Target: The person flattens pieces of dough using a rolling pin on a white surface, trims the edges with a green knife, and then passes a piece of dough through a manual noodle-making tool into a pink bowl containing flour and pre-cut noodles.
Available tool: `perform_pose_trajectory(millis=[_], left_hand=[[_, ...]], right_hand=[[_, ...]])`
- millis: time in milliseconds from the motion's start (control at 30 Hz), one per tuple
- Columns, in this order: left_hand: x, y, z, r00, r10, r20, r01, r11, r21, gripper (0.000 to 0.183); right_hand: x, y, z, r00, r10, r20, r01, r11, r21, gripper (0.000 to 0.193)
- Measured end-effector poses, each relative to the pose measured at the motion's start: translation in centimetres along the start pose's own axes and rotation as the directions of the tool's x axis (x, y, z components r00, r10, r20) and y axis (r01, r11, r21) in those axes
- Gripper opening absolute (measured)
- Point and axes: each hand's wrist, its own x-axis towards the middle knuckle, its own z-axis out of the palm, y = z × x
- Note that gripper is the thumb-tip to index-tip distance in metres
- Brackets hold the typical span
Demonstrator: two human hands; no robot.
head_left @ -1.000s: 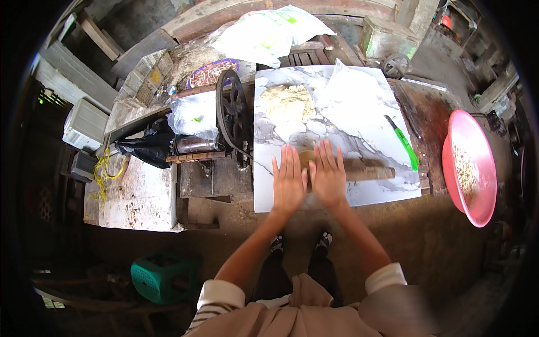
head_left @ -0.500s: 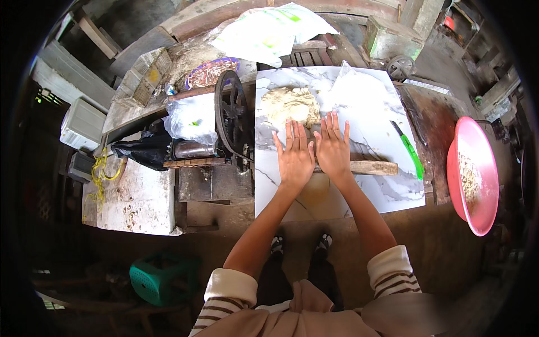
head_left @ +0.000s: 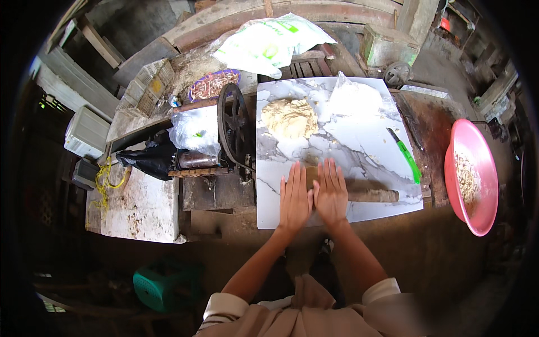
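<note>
My left hand (head_left: 295,196) and my right hand (head_left: 330,194) lie side by side, palms down and fingers stretched out, over a wooden rolling pin (head_left: 373,195). Its right end sticks out past my right hand; the rest is mostly covered. A brownish patch shows between my hands, but I cannot tell what it is. Beyond my fingertips a lump of pale dough (head_left: 289,118) rests on the white marble-patterned board (head_left: 348,135). A clear plastic bag with white contents (head_left: 356,98) is at the board's far right. Along the right edge lies a green-handled knife (head_left: 409,157).
On the right stands a pink basin (head_left: 491,174) with pale pieces inside. Left of the board is a machine with a dark iron wheel (head_left: 227,121). Behind it sits a purple-rimmed tray (head_left: 216,84). A green stool (head_left: 154,286) stands at lower left.
Both hands have moved back toward me, and the rolling pin has rolled nearer to the board's front edge. The dough lump stays in its place on the board.
</note>
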Motion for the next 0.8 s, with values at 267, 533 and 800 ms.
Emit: perform_pose_trajectory(millis=[267,533,800], left_hand=[[8.4,-0.1,1.1,0.973,0.06,-0.222,-0.014,0.98,0.2,0.062],[-3.6,0.9,-0.3,1.0,-0.008,-0.022,0.006,0.996,-0.093,0.056],[5.1,-0.7,-0.1,0.995,0.097,-0.031,-0.093,0.989,0.114,0.057]], right_hand=[[8.2,3.3,2.3,0.987,0.093,-0.134,-0.098,0.995,-0.03,0.049],[-2.1,-0.7,-1.2,1.0,0.007,0.01,-0.008,0.995,0.097,0.052],[5.7,2.5,2.6,0.995,-0.009,-0.1,0.019,0.995,0.099,0.043]])
